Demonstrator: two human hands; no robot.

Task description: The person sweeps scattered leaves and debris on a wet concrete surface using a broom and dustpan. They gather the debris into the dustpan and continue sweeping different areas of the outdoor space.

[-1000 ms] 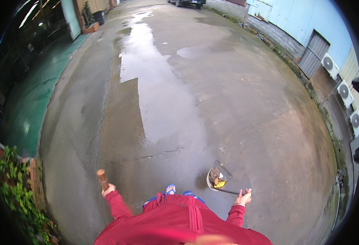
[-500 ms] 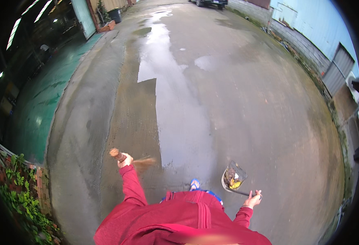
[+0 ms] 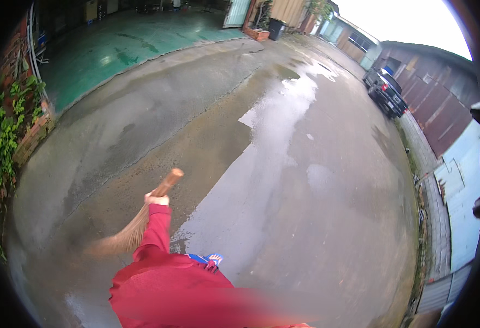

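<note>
My left hand is closed around the short, thick handle of a straw hand broom. The handle end points up and to the right. Its tan bristles fan down to the lower left over the wet concrete, and motion blurs their tips. My right hand is out of the picture, and so is the dustpan it held earlier. Below my red sleeve, one foot in a blue sandal stands on the concrete.
A long shiny puddle stretches up the concrete yard. To the left lie a green floor and a brick edge with leafy plants. A black pickup, a bin and metal-sheet walls stand farther off.
The view has swung left, so the yard appears shifted right. The broom's bristles now trail to the lower left instead of the right. My right hand and the filled dustpan have left view.
</note>
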